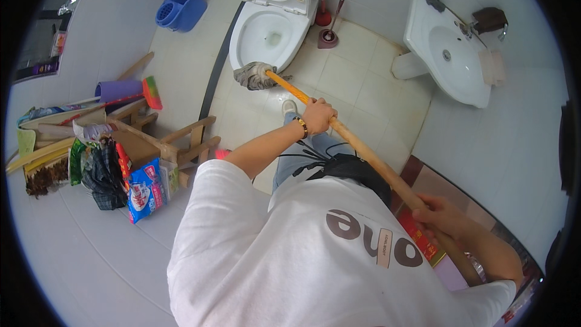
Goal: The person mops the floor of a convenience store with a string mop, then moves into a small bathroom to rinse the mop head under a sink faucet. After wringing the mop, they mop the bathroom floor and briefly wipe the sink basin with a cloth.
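Note:
My left hand [320, 117], with a beaded bracelet at its wrist, grips the orange-painted lower part of a long wooden mop handle [363, 150]. Farther up the shaft, at the right, my right hand [438, 218] is closed around the bare wood. The grey string mop head [255, 76] lies at the front foot of a white toilet [236, 47], against or just before its bowl; whether it touches the bowl I cannot tell. Both the lid and the seat of the toilet are raised, with water in the bowl. One shoe [289, 107] shows beside the handle.
A red plunger [322, 18] and a toilet brush in its holder [327, 40] stand right of the toilet. Farther right is a pedestal washbasin [447, 54]. A blue mop bucket [184, 9] is at the upper left. Wooden furniture [136, 138], a broom [152, 93] and bags crowd the left.

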`<move>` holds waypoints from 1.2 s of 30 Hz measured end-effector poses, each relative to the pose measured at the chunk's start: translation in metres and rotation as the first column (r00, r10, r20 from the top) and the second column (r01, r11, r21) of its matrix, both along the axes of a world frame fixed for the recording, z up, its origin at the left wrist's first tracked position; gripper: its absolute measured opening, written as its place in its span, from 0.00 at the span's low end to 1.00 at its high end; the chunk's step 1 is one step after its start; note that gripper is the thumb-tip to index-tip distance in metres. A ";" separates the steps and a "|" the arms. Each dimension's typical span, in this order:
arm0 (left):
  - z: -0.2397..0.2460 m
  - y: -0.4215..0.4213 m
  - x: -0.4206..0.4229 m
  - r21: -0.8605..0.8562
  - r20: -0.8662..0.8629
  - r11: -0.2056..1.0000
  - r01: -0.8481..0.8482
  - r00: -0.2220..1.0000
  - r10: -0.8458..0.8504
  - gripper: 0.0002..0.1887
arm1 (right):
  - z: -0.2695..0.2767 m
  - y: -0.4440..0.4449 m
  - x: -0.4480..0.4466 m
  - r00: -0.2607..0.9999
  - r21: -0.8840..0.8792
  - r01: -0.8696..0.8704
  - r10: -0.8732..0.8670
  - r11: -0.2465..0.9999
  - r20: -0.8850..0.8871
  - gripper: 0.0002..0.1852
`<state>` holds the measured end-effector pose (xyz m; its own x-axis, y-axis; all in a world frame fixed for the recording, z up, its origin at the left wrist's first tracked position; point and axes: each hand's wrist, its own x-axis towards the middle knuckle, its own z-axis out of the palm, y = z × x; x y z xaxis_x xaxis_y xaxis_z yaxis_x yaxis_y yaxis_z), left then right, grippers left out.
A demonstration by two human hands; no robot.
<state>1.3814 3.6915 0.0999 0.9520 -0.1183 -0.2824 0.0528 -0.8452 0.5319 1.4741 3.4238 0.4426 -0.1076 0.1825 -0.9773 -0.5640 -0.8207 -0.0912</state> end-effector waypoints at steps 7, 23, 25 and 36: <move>-0.005 -0.022 0.028 -0.027 0.036 0.999 -0.021 0.999 0.022 0.09 | -0.005 -0.025 -0.005 0.998 -0.012 0.054 -0.053 0.998 0.039 0.28; -0.030 -0.072 0.124 0.062 0.293 0.994 -0.088 0.954 0.066 0.06 | -0.019 -0.037 -0.030 0.862 -0.025 -0.017 0.027 1.000 0.506 0.32; -0.028 -0.084 0.124 0.131 0.264 0.991 -0.026 0.964 -0.009 0.05 | -0.027 -0.053 -0.036 0.812 -0.045 -0.114 0.119 0.992 0.571 0.32; 0.021 -0.092 0.065 -0.062 0.391 0.997 0.038 0.920 -0.010 0.04 | 0.025 -0.075 -0.031 0.873 -0.179 -0.056 0.136 0.982 0.468 0.36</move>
<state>1.4467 3.5990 0.1206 0.9816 -0.1482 0.1204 -0.1904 -0.8055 0.5612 1.4434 3.3485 0.4678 0.3691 0.0373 -0.9286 -0.4021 -0.8944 -0.1957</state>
